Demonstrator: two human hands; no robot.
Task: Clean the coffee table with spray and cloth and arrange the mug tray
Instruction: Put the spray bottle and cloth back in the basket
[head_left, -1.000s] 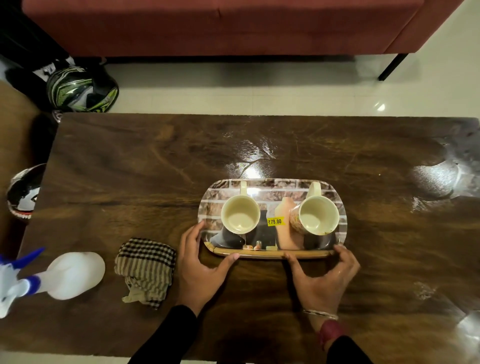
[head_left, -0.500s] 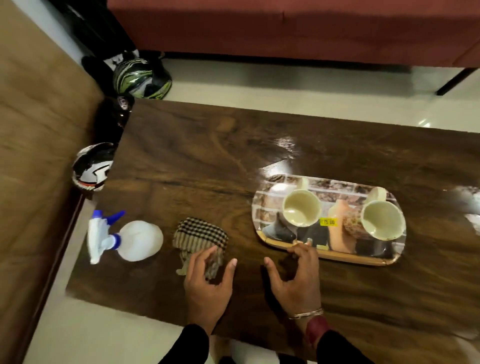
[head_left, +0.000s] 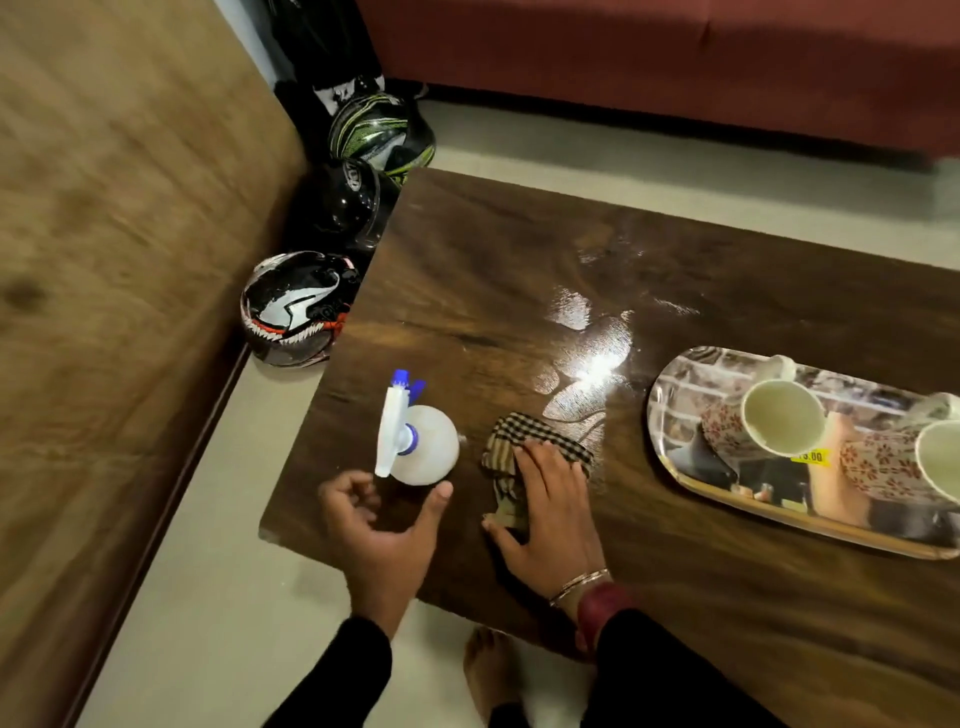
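A white spray bottle (head_left: 422, 450) with a blue nozzle stands near the left front corner of the dark wooden coffee table (head_left: 675, 291). My left hand (head_left: 382, 525) curls open just in front of the bottle, thumb close to its base, not holding it. A checked cloth (head_left: 524, 439) lies crumpled to the right of the bottle. My right hand (head_left: 545, 506) lies flat on top of the cloth. At the right, a printed tray (head_left: 680, 410) carries two cream mugs (head_left: 782, 421) (head_left: 940, 460) with floral sides.
Three helmets sit on the floor by the table's left end: a black-and-white one (head_left: 293, 309), a black one (head_left: 343, 208) and a green-patterned one (head_left: 382, 130). A brown couch (head_left: 114, 260) fills the left. A red sofa (head_left: 675, 67) stands beyond the table.
Both hands left the tray and moved left. My right hand came down on the cloth and my left hand reached toward the spray bottle. The view swung left.
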